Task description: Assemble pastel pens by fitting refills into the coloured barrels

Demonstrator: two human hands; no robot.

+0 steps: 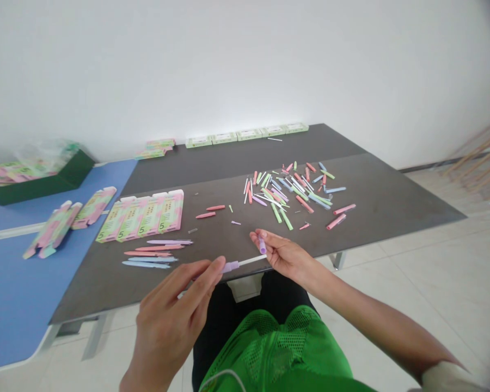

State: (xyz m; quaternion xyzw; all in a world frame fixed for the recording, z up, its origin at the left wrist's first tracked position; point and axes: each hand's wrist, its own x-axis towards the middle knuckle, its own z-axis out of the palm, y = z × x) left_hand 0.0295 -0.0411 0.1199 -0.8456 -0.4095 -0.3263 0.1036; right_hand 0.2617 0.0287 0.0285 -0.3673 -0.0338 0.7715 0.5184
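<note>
My left hand (pixel 183 305) pinches a purple pen barrel (pixel 230 267), and a white refill (pixel 251 261) sticks out of it toward the right. Between the fingers of my right hand (pixel 283 253) is a short purple pen part (pixel 262 245), its open end turned down toward the refill's tip. Both hands are over the table's front edge. Beyond them lies a loose pile of pen parts (pixel 294 188) in pink, green, blue and purple, with white refills among them. Whole pens (pixel 151 253) in purple, pink and blue lie in a row to the left.
Several flat printed boxes (pixel 142 218) stand side by side on the dark table (pixel 228 169). More boxes (pixel 247 134) line the wall side. On the blue table (pixel 20 288) are a green bin (pixel 65 177) with packaging and loose cartons (pixel 57 226).
</note>
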